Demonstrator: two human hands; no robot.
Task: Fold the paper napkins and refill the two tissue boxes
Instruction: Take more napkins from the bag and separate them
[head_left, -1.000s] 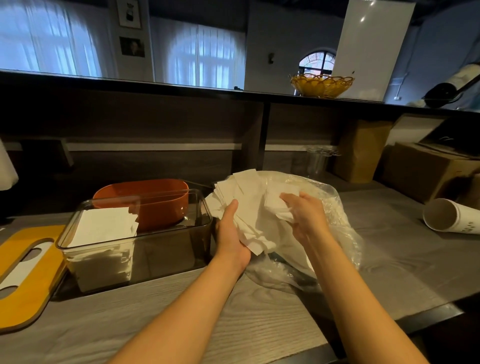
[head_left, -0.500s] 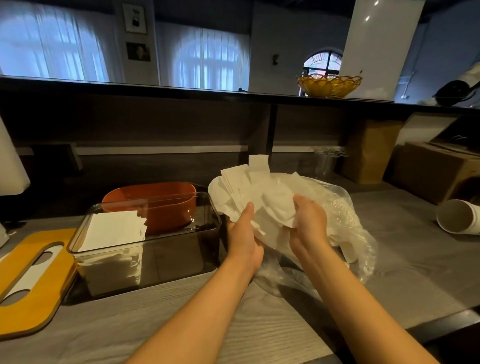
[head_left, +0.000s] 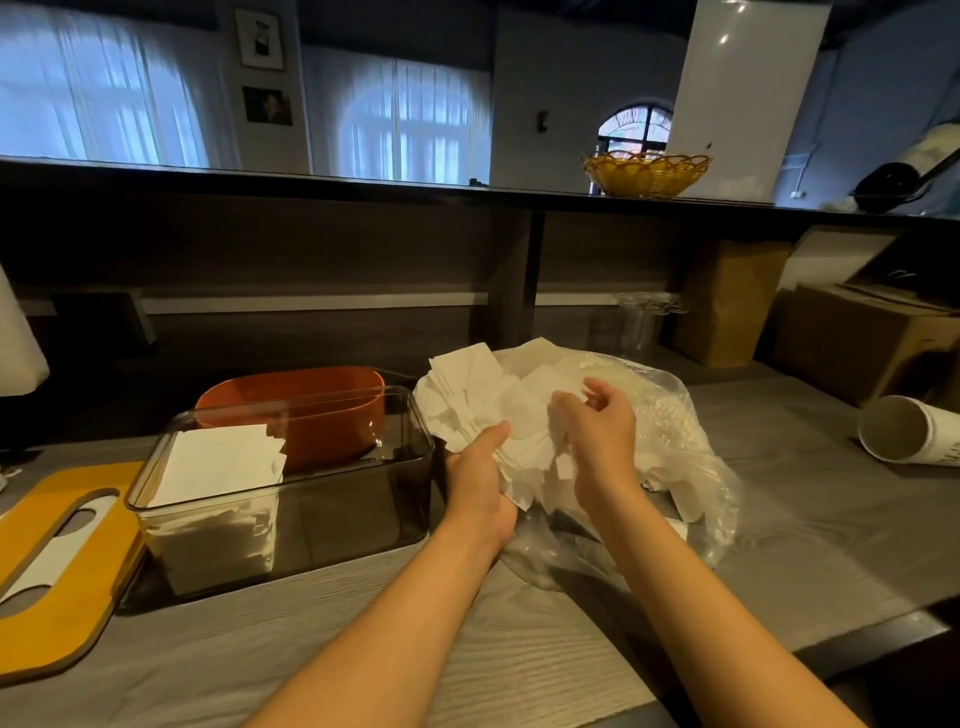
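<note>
Inside clear box (head_left: 332, 519): folded napkins (head_left: 221, 460) (orange box (head_left: 311, 410) behind).

The left hand (head_left: 480, 480) grips a fanned napkin stack (head_left: 483, 405) beside the clear box (head_left: 332, 514).

1. Table (head_left: 519, 670): grey wood-grain surface, matt, fine lines visible.
2. Clear box (head_left: 322, 514): smoky transparent plastic, glossy, reflective walls.
3. Orange box (head_left: 311, 410): opaque plastic, smooth, slight sheen.
4. Napkins (head_left: 483, 410): thin white paper, matt, soft creases.
5. Bag (head_left: 691, 452): clear plastic film, crinkled, shiny highlights.
6. Lid (head_left: 67, 613): yellow face, smooth and matt, darker edge.
7. Basket (head_left: 647, 174): yellow woven, open-work rim.
8. Cartons (head_left: 852, 343): brown cardboard, dull.
</note>
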